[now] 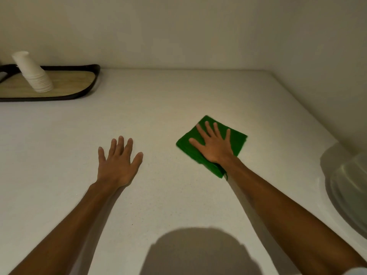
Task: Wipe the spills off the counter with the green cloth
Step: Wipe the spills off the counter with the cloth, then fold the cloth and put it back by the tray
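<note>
The right hand [213,144] lies flat, fingers spread, pressing down on the folded green cloth [236,140], which rests on the pale surface [158,108] directly beneath that palm. Beside it, the left hand [117,165] rests open and empty, palm down, fingers slightly apart, well clear of the cloth.

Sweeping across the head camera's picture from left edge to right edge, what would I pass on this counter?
Cup stack on the tray → left hand, flat on the counter → green cloth under the right hand → clear tub at the right edge.
</note>
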{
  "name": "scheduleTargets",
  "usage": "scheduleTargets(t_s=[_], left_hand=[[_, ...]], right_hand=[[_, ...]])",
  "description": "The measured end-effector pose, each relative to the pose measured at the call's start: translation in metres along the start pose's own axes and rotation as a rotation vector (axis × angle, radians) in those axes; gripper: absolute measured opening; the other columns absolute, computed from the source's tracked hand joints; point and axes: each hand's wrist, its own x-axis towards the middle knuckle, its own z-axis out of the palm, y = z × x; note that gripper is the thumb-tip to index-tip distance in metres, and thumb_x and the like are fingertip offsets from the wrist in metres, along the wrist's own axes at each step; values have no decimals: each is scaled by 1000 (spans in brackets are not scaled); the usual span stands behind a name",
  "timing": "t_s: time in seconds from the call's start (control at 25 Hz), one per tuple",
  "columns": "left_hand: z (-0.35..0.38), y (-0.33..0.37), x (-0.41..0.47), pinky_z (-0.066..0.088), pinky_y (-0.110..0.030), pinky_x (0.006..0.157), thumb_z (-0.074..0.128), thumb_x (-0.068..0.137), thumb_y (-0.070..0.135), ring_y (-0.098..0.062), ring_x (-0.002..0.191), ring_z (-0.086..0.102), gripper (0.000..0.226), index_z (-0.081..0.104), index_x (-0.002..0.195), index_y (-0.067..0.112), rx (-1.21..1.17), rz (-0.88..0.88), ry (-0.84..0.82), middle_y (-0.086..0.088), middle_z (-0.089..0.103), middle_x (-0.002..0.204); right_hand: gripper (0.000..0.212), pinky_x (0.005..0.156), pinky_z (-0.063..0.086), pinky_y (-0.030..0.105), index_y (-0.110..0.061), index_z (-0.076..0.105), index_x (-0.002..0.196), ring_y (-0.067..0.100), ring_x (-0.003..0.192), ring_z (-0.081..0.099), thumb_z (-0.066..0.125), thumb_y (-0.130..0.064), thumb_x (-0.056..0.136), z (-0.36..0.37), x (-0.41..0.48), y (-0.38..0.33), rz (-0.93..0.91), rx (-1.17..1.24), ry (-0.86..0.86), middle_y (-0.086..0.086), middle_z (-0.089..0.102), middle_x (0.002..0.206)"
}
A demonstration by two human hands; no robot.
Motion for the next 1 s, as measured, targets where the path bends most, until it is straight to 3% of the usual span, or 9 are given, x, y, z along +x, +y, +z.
scheduleTargets(t_s=[0.16, 0.44, 0.52, 0.6, 0.72, 0.76, 0.84, 0.92, 1.0], left_hand=[[1, -10, -9, -10, -53, 120, 6, 96, 64, -22, 152, -13, 73, -1, 158, 27, 8, -29, -2, -3, -10, 166], [-1, 6, -20, -6, -54, 121, 5, 96, 63, -22, 153, -9, 76, 4, 159, 20, -144, 5, 55, -7, -5, 167], [-1, 21, -25, -5, -52, 122, 9, 95, 66, -22, 153, -6, 83, 12, 157, 11, -206, 15, 96, -11, 0, 167], [-2, 38, -25, -3, -51, 121, 19, 95, 64, -25, 153, -3, 81, 31, 150, 5, -238, 37, 101, -16, 6, 165], [-3, 63, -21, 7, -50, 122, 49, 95, 44, -29, 149, 20, 50, 54, 129, 6, -406, 74, 124, -20, 31, 157], [-6, 71, -20, 22, -46, 120, 58, 94, 33, -30, 137, 37, 38, 55, 121, 8, -523, 59, 138, -18, 46, 145], [-14, 86, -21, 48, -19, 84, 66, 89, 15, -22, 103, 56, 24, 55, 110, 9, -738, -11, 162, -9, 60, 115], [-20, 98, -21, 42, -10, 59, 66, 88, 5, -21, 94, 61, 28, 53, 113, 9, -841, -91, 199, -6, 62, 105], [-26, 105, -22, 42, -10, 50, 65, 88, 1, -16, 80, 62, 45, 46, 128, 10, -939, -195, 207, -1, 59, 89]], right_hand=[[88, 112, -9, 76, -23, -5, 160, 39, 153, -12, 1, -76, 91, -1, 20, -34, 329, 67, 12, 14, -11, 168], [85, 118, -10, 67, -31, -6, 160, 28, 155, -14, 10, -79, 92, 6, -16, -95, -138, 81, -71, 7, -13, 168], [84, 124, 1, 59, -26, 4, 161, 28, 156, -2, 25, -73, 95, -6, -11, -80, -96, 189, -30, 10, -1, 169], [72, 120, 26, 54, -16, 32, 153, 34, 148, 29, 44, -60, 98, -18, -1, -57, -20, 196, 34, 17, 30, 160], [26, 81, 48, 40, -11, 56, 101, 32, 103, 60, 59, -36, 95, -30, 8, -33, 24, 159, 96, 10, 60, 104], [23, 75, 49, 38, -8, 59, 96, 32, 96, 62, 61, -31, 93, -32, 11, -31, 20, 157, 113, 9, 61, 97], [23, 72, 54, 38, -3, 67, 102, 30, 91, 66, 67, -22, 90, -39, 16, -30, 39, 202, 103, 12, 67, 98], [19, 71, 57, 38, -2, 71, 103, 28, 86, 68, 70, -13, 87, -46, 21, -30, 73, 267, 35, 13, 72, 99], [13, 65, 54, 33, -4, 71, 99, 24, 81, 65, 70, -8, 86, -53, 27, -28, 70, 287, -23, 12, 72, 99]])
